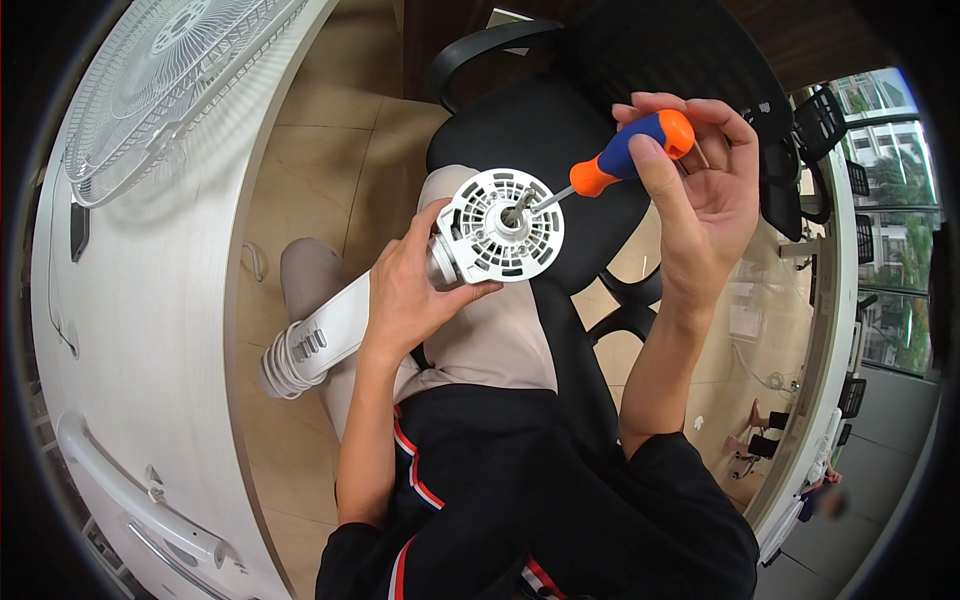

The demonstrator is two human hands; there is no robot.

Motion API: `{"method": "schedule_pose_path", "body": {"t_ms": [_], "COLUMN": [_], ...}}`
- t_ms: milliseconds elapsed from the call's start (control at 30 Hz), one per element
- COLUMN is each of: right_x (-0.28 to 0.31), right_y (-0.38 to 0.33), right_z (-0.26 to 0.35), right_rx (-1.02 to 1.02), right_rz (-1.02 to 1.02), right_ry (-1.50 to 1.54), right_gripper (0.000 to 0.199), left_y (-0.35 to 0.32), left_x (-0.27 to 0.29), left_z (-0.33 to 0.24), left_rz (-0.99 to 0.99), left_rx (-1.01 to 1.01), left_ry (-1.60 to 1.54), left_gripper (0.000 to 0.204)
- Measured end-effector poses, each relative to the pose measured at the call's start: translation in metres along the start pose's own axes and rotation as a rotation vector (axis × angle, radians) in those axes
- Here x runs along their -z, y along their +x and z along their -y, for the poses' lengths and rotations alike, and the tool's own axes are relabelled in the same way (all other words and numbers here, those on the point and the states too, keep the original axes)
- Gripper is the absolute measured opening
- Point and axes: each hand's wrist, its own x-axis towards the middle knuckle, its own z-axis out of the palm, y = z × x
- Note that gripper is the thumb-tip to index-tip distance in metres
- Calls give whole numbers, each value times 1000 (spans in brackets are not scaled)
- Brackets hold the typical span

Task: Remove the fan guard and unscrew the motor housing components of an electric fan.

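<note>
Orange and blue, the screwdriver (608, 166) sits pinched between the right hand's (705, 205) thumb and fingers, its tip at the slotted face of a white fan motor housing (492, 252) above the lap. Whether the tip is seated cannot be told. The left hand (402, 295) clamps the housing's side, thumb below, above a white neck (338, 322) wound with cord (290, 362). A wire grille (178, 80) lies at the tabletop's (150, 270) far end.
</note>
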Motion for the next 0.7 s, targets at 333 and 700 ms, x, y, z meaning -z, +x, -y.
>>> {"method": "schedule_pose_path", "body": {"t_ms": [333, 700], "right_x": [8, 8], "right_y": [4, 3], "right_z": [-2, -4], "right_rx": [142, 202], "right_rz": [-3, 11], "right_ry": [-275, -282], "right_gripper": [32, 35], "left_y": [1, 1], "left_x": [0, 1], "left_z": [-1, -2], "left_rz": [5, -1], "left_rx": [-6, -20], "left_ry": [-12, 4], "left_gripper": [94, 94]}}
